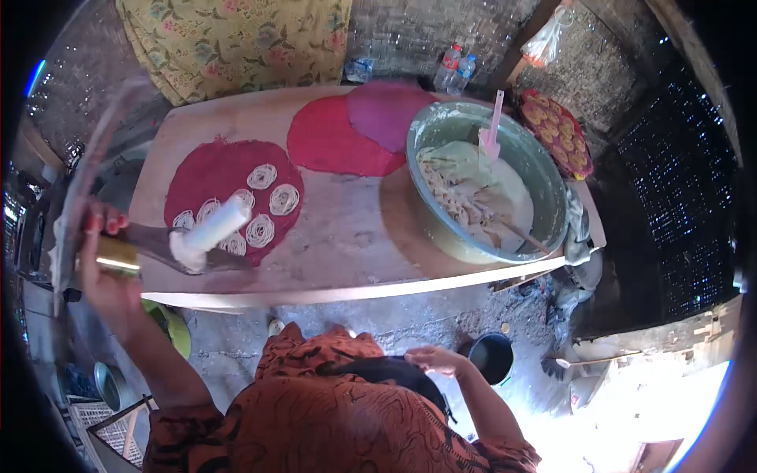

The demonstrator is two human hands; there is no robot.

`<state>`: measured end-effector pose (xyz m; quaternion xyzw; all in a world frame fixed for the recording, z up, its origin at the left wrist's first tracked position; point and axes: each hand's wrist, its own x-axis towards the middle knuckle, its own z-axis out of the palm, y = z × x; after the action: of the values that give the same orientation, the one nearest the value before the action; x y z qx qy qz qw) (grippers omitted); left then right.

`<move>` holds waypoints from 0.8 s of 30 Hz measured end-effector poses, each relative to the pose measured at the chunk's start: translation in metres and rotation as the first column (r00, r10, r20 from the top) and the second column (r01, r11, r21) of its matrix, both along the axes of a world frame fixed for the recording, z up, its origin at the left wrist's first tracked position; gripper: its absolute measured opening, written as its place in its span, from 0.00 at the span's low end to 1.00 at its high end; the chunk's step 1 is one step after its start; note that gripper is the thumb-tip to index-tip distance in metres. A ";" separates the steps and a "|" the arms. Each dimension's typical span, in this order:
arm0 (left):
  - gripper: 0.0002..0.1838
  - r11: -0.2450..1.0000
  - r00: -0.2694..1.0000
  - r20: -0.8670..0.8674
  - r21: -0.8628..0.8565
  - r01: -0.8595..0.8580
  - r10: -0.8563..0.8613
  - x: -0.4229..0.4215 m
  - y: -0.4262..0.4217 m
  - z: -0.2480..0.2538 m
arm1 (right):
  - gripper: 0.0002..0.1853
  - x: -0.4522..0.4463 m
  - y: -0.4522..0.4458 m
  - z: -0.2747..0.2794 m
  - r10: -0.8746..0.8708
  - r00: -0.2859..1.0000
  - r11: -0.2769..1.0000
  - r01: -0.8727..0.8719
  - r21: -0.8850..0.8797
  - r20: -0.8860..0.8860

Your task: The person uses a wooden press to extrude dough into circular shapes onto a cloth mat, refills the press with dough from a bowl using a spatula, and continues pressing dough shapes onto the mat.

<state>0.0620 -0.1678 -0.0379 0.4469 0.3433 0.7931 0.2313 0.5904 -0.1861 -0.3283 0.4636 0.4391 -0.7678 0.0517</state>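
Observation:
My left hand [106,260] is raised at the left, over the table's end, its fingers closed round a tool. A dark wooden board [162,243] with a white cylinder [213,227] stretches from the hand over the maroon cloth sheet [193,185]. A gold-coloured metal piece [117,257] shows against the palm, and a long, motion-blurred wooden piece [83,177] rises beside it. How these parts join is unclear. Several white coiled strand rounds [285,199] lie on the sheet, some hidden behind the tool. Near my waist, my right hand [438,360] has loosely extended fingers by black cloth [386,370].
On the table [339,229], a big green basin [422,185] holds pale batter, a pink-handled spatula [490,142] and a stick. Red [331,134] and purple sheets [390,114] lie behind. Bottles [457,72] and yellowish rounds [556,130] are farther back. A dark bucket [490,359] stands on the floor.

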 end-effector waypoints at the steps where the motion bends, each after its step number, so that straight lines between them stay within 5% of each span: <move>1: 0.12 0.999 0.999 0.001 -0.016 0.038 -0.038 0.009 0.006 -0.003 | 0.25 0.001 0.001 0.007 -0.014 0.999 1.000 0.014 0.014 -0.033; 2: 0.11 0.997 0.997 0.002 -0.024 0.076 -0.076 0.018 0.013 -0.005 | 0.22 -0.002 0.006 0.015 0.051 0.998 0.995 -0.053 0.081 0.025; 4: 0.09 0.996 0.994 0.058 0.009 0.089 -0.089 0.033 0.020 -0.015 | 0.19 -0.006 0.024 0.054 0.241 0.968 0.774 -0.239 0.586 0.075; 6: 0.09 0.987 0.997 0.031 -0.145 -0.069 0.074 0.043 0.026 -0.019 | 0.15 -0.014 0.054 0.155 0.112 0.970 0.658 -0.236 0.716 0.217; 8: 0.10 0.993 0.995 0.013 -0.067 -0.093 0.094 0.044 0.026 -0.018 | 0.06 0.009 0.085 0.215 -0.090 0.993 0.532 -0.013 0.847 0.072; 9: 0.11 0.977 0.985 -0.064 -0.128 -0.168 0.161 0.041 0.024 -0.016 | 0.06 0.019 0.105 0.236 -0.208 0.973 0.251 -0.049 0.967 0.104; 10: 0.12 0.953 0.965 -0.144 -0.180 -0.242 0.217 0.035 0.022 -0.017 | 0.06 0.024 0.131 0.262 -0.331 0.922 0.105 -0.177 0.979 0.202; 11: 0.21 0.918 0.948 -0.208 -0.270 -0.291 0.240 0.018 0.020 -0.025 | 0.09 0.037 0.157 0.259 -0.403 0.877 -0.223 -0.372 0.901 0.263; 13: 0.23 0.932 0.955 -0.198 -0.245 -0.266 0.220 0.006 0.021 -0.038 | 0.13 0.069 0.199 0.225 -0.554 0.518 0.004 -0.781 0.624 0.652; 14: 0.25 0.939 0.958 -0.195 -0.233 -0.252 0.209 -0.003 0.020 -0.046 | 0.13 0.074 0.210 0.212 -0.570 0.513 0.009 -0.778 0.628 0.642; 16: 0.32 0.884 0.879 -0.339 -0.209 -0.419 0.336 -0.022 0.018 -0.068 | 0.13 0.078 0.225 0.198 -0.382 0.462 0.299 -0.758 0.580 0.800; 18: 0.34 0.780 0.748 -0.601 -0.311 -0.543 0.281 -0.030 0.004 -0.063 | 0.12 0.073 0.224 0.209 -0.383 0.391 0.265 -0.821 0.505 0.837; 21: 0.28 0.716 0.736 -0.589 -0.350 -0.604 0.333 -0.033 -0.016 -0.051 | 0.13 0.051 0.196 0.290 -0.378 0.259 0.232 -0.903 0.361 0.889; 24: 0.30 0.651 0.761 -0.559 -0.450 -0.612 0.329 -0.036 -0.034 -0.043 | 0.16 0.073 0.206 0.305 -0.486 0.238 0.155 -0.923 0.351 0.841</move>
<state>0.0263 -0.2013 -0.0808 0.4024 0.7276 0.5522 0.0606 0.6636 0.0201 -0.0235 0.6069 0.7594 0.1668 0.1647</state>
